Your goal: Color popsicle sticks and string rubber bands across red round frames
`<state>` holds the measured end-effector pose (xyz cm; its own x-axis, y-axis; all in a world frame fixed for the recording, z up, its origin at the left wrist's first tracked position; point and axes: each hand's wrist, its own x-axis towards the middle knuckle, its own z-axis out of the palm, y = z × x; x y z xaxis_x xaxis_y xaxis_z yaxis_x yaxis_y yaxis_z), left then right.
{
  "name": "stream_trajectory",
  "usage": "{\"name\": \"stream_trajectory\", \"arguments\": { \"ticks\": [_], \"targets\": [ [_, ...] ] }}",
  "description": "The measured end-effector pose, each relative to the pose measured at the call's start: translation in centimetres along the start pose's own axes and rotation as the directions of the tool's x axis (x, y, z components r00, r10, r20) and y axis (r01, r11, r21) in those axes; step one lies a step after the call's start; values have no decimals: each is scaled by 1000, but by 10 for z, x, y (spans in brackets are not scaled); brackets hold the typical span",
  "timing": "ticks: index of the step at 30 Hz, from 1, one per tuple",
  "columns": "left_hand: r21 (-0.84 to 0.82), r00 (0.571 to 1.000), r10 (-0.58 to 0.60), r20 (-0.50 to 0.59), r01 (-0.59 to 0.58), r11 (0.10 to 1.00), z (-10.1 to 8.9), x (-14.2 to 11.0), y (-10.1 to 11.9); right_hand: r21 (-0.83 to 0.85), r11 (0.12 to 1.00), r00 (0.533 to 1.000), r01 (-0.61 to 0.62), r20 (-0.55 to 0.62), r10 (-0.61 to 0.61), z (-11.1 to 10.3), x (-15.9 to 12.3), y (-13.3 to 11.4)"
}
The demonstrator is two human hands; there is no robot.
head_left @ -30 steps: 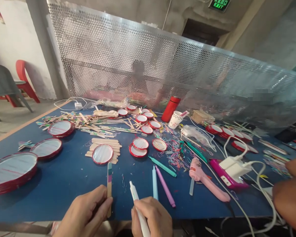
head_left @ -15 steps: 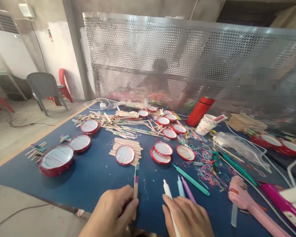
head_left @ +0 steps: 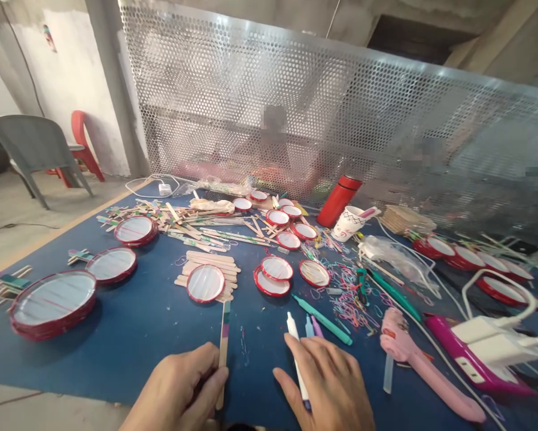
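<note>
My left hand (head_left: pixel 183 383) pinches a flat wooden craft stick (head_left: pixel 224 341) between thumb and fingers. The stick stands up toward the far side, its upper end coloured teal and purple. My right hand (head_left: pixel 331 380) rests palm down, thumb held apart from the fingers. A white marker (head_left: pixel 293 329) lies under its index finger, passing between finger and thumb. Beside it, a light blue marker (head_left: pixel 309 326) and a purple marker (head_left: pixel 317 327) are partly covered by the hand. Beyond the left hand, a red-rimmed round lid (head_left: pixel 206 283) sits on a row of plain craft sticks (head_left: pixel 212 261).
More red-rimmed lids (head_left: pixel 275 279) and piled sticks spread over the blue table (head_left: pixel 138 353). On the right are a teal marker (head_left: pixel 325 321), tangled coloured strings (head_left: pixel 345 293), a pink glue gun (head_left: pixel 430 371) and a magenta power strip (head_left: pixel 484 365). A red bottle (head_left: pixel 339 202) stands behind.
The view has turned to the right, so the table's things sit further left. My right thumb has moved away from its fingers and the white marker. The left hand keeps the craft stick.
</note>
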<state>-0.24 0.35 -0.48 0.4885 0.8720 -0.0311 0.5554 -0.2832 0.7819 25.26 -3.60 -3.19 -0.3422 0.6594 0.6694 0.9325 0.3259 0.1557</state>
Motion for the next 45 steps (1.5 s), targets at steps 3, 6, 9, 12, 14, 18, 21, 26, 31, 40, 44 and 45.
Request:
{"name": "stream_trajectory", "arguments": {
  "ticks": [3,6,9,12,14,18,21,26,31,40,44,45],
  "targets": [
    [-15,997,-35,62,36,999,-4,0,9,-7,999,999,41,1,-41,0,-2,1],
    [-2,993,-102,67,103,995,-6,0,19,-15,999,999,46,26,-45,0,-5,2],
    [13,990,-127,61,126,992,-7,0,23,-28,998,997,58,58,-56,1,-7,4],
    [7,991,-120,58,120,993,-6,-1,23,-37,996,996,75,51,-73,2,-7,5],
    [-3,992,-119,52,119,993,-5,-1,22,-42,996,996,80,50,-78,3,-8,4],
    [-29,993,-110,48,111,993,-5,-1,22,-43,995,995,90,33,-89,5,-9,4],
    [-8,993,-107,43,108,994,-5,-1,22,-28,996,996,90,18,-90,7,-9,4],
    [10,995,-87,46,87,996,-3,-1,15,7,998,998,60,9,-60,5,-9,1],
    [22,999,-24,30,23,999,1,0,0,51,998,999,-20,46,17,3,-9,-4],
    [9,994,-19,-104,21,1000,10,-2,-7,69,995,995,-78,61,74,6,-8,-8],
    [20,1000,-22,17,21,1000,1,2,-5,94,993,997,-67,41,63,0,-4,-8],
    [21,999,-23,41,22,1000,-1,3,-4,115,990,997,-79,17,78,-3,-3,-5]
  ]
}}
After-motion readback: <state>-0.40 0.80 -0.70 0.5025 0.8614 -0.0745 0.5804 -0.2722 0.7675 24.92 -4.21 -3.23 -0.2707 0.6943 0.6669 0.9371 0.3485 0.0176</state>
